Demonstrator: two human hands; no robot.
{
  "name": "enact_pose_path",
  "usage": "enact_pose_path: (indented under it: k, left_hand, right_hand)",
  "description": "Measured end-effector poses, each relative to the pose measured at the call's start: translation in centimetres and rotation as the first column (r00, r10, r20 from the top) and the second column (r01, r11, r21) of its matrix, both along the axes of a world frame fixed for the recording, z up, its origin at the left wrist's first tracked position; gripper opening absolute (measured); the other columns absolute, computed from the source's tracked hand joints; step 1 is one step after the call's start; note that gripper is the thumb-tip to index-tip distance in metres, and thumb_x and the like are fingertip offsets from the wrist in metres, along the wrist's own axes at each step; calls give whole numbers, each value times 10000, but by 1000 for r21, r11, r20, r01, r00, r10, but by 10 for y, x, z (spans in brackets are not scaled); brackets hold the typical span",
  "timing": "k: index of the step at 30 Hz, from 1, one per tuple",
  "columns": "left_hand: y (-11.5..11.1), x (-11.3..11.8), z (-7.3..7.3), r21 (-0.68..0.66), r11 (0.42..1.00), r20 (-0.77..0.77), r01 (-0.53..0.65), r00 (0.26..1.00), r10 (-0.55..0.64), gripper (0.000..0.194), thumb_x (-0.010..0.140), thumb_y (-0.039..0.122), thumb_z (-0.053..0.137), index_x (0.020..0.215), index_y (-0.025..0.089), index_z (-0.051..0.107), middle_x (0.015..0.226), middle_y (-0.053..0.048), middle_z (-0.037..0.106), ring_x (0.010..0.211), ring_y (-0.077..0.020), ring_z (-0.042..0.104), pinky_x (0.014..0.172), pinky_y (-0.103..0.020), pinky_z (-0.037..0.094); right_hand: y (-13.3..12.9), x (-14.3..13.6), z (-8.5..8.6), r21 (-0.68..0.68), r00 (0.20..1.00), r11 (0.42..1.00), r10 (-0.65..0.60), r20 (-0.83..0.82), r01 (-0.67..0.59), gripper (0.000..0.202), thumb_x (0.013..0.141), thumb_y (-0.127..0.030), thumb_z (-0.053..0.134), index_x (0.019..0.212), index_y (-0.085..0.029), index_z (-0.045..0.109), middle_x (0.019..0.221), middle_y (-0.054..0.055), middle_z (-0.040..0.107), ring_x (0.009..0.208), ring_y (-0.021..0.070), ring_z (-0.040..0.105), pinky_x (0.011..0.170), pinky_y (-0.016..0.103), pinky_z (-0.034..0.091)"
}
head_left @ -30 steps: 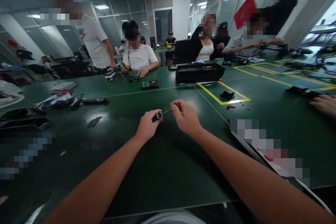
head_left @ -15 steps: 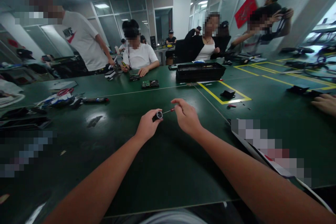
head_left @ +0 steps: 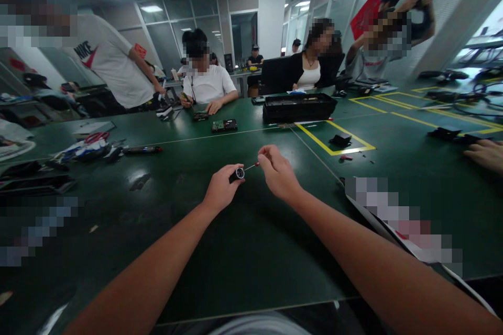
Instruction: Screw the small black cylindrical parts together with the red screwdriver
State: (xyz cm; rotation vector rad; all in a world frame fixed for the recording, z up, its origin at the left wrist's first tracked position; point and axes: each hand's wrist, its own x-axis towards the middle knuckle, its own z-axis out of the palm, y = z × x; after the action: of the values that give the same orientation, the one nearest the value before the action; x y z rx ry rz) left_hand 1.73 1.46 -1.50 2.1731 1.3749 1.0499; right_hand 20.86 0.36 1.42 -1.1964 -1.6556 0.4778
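Observation:
Above the green table, my left hand [head_left: 222,188] is wrapped round a small black cylinder [head_left: 238,173] whose round, silver-rimmed end faces me. From beside that rim a thin metal shaft runs to the red handle of a small screwdriver [head_left: 256,164]. My right hand [head_left: 278,170] is closed at the red handle, its fingers bent and drawn together. Whether the shaft's tip touches the cylinder I cannot tell. My palms hide the rest of the cylinder and most of the handle.
Ahead stands a long black bin [head_left: 299,108] on the table [head_left: 243,251]. A green circuit board [head_left: 224,125] lies left of it. Left are a black marker [head_left: 142,150] and a pile of cables [head_left: 88,147]. A black part [head_left: 341,140] sits inside yellow tape. Several people are around the table.
My right hand's fingers have curled in closer round the red handle. The left hand and cylinder have hardly moved. A standing person at the left leans further over.

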Motion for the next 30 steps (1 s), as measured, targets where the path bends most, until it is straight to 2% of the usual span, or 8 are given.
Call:
enact_pose_path:
  k: [3,7,10,12,15,17,21,30]
  left_hand:
    - [0,1,0,-2,1000,-3,9,1000,-9,408,853,94,712,1241,215,681,1248,-73,684,1204,-247,619,1121,-456,459]
    - [-1,0,0,-3,1000,-8,8,1000,-8,411,859,98,715,1254,203,675,1243,-76,684,1191,-239,620,1110,-438,464]
    - [-1,-1,0,9,1000,-4,1,1000,-1,405,852,96,722,1242,199,678,1228,-75,687,1176,-238,624,1107,-437,464]
    - [0,0,0,38,999,-3,19,1000,-19,410,857,98,714,1250,207,671,1229,-73,683,1174,-236,624,1103,-436,467]
    - [0,2,1,110,992,-20,64,998,-62,434,889,101,669,1305,223,639,1256,-75,665,1197,-228,609,1100,-431,467]
    - [1,4,2,121,991,-37,58,998,-53,449,905,99,643,1335,229,621,1273,-76,655,1211,-228,600,1102,-432,466]
    - [0,6,2,38,998,-57,40,998,-38,464,903,95,646,1346,232,617,1285,-70,649,1217,-231,595,1110,-431,465]
    - [-1,6,0,-8,999,-94,38,995,-39,493,902,86,645,1370,236,601,1287,-72,644,1200,-236,597,1090,-430,473]
  right_hand:
    - [-2,-1,4,-18,997,999,-45,65,47,298,1021,-430,394,926,-242,605,737,9,666,646,185,607,603,311,371]
    - [-3,-2,4,-3,999,999,-45,30,45,205,990,-307,424,1104,-216,568,779,20,683,686,195,634,661,328,418]
    - [1,-4,-1,16,995,1000,-19,-100,21,165,950,-291,478,1079,-209,540,852,45,695,782,206,658,734,349,468]
    - [7,-4,-6,6,976,1000,-9,-219,11,160,938,-353,522,1012,-216,558,877,52,696,808,205,658,764,360,490]
    - [18,-1,-15,-103,887,995,-54,-458,8,258,941,-465,506,901,-220,579,802,40,657,733,189,625,699,346,508]
    - [24,3,-19,-184,819,982,-147,-555,52,291,954,-478,453,823,-235,545,740,26,610,650,176,579,624,332,497]
    - [24,7,-20,-144,856,967,-254,-450,211,260,966,-461,464,877,-238,566,799,36,624,725,194,585,658,342,481]
    - [3,-2,-5,4,958,982,-182,-223,187,243,1008,-421,417,921,-234,546,811,37,657,752,201,606,698,344,438]
